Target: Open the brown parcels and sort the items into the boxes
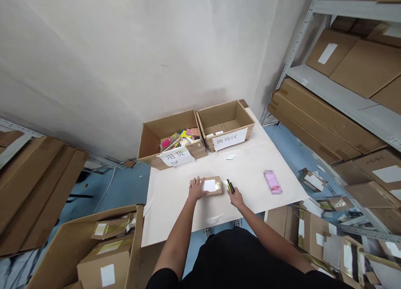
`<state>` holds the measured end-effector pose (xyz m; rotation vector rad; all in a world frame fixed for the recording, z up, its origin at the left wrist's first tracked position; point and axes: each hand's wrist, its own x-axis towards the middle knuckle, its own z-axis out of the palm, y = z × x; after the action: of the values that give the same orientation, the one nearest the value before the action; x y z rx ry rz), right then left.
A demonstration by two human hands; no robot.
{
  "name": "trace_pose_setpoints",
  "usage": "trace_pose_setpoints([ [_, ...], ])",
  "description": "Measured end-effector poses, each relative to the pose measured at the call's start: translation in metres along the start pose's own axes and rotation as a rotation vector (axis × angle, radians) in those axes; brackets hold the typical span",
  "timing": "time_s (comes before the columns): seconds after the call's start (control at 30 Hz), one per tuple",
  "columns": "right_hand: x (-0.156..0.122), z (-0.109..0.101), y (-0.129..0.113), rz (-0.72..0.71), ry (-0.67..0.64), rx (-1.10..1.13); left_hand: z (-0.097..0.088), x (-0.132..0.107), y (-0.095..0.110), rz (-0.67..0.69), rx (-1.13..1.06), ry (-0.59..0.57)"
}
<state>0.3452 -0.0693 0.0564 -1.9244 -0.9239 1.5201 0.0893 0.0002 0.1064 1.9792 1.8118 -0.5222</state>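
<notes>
A small cardboard box [216, 192] with a white label and clear tape at its right end lies on the white table [175, 205]. My left hand [196, 188] holds it down by its left end, with the fingers over the top and the thumb at the label. Just right of the box, my right hand [236, 197] is closed around a black and yellow utility knife [231, 186]. The knife points away from me and is apart from the box. Whether its blade is out is too small to tell.
Two open cartons with paper signs stand at the table's back: the left carton [150, 155] holds colourful small packages, the right carton [250, 121] a few white items. A blurred pink item [272, 182] lies right. Shelving [344, 95] and a large box [62, 243] flank the table.
</notes>
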Motion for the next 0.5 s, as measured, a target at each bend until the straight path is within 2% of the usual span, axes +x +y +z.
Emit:
trace_pose_setpoints([
  [0.13,0.009,0.039,-0.012,-0.030,0.020,-0.056,0.014,-0.014,0.014,-0.161,-0.014,0.087],
  [0.27,0.037,0.062,-0.044,-0.072,0.107,-0.183,0.034,-0.034,0.031,-0.307,-0.040,0.157],
  [0.4,0.069,0.060,-0.088,-0.042,0.075,-0.297,0.043,-0.049,0.028,-0.184,-0.077,0.125],
  [0.5,0.075,0.049,-0.100,-0.099,0.083,-0.296,0.035,-0.046,0.021,-0.114,-0.055,0.162],
])
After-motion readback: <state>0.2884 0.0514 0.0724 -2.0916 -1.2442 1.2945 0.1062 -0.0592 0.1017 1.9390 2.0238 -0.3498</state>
